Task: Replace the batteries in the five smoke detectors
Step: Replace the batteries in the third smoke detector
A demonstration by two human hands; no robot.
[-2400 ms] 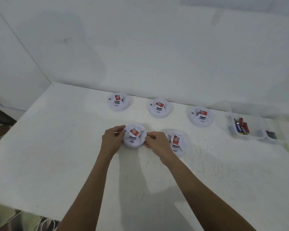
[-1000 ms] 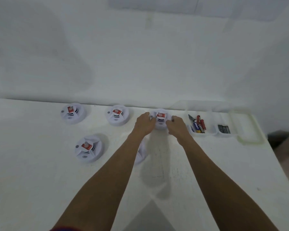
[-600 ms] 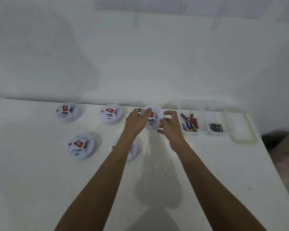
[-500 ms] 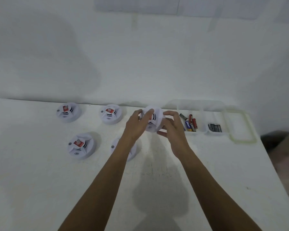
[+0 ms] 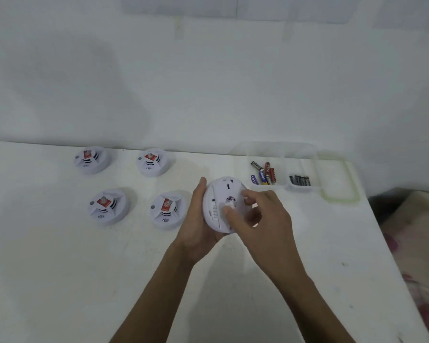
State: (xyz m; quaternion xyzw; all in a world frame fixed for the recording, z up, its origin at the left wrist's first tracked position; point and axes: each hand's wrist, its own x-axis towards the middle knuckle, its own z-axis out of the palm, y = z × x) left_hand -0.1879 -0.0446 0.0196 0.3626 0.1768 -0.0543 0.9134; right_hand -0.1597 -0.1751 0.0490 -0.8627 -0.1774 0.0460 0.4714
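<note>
held smoke detector (image 5: 221, 206) partly hidden behind hands, back markings blurred, battery labels (image 5: 263, 175) unreadable

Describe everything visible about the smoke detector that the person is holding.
The held smoke detector is a round white disc, plastic by its look, lifted off the table and tilted with its back toward the camera. That back shows a small slot, ribbed marks and a dark patch near the middle. The left hand cups its left edge from below; the right hand grips its right side, thumb pressed near the centre.

left hand (image 5: 196, 229): cupped round detector (image 5: 217, 206), thumb up | right hand (image 5: 263, 219): fingers curled, thumb pressing its back
</note>
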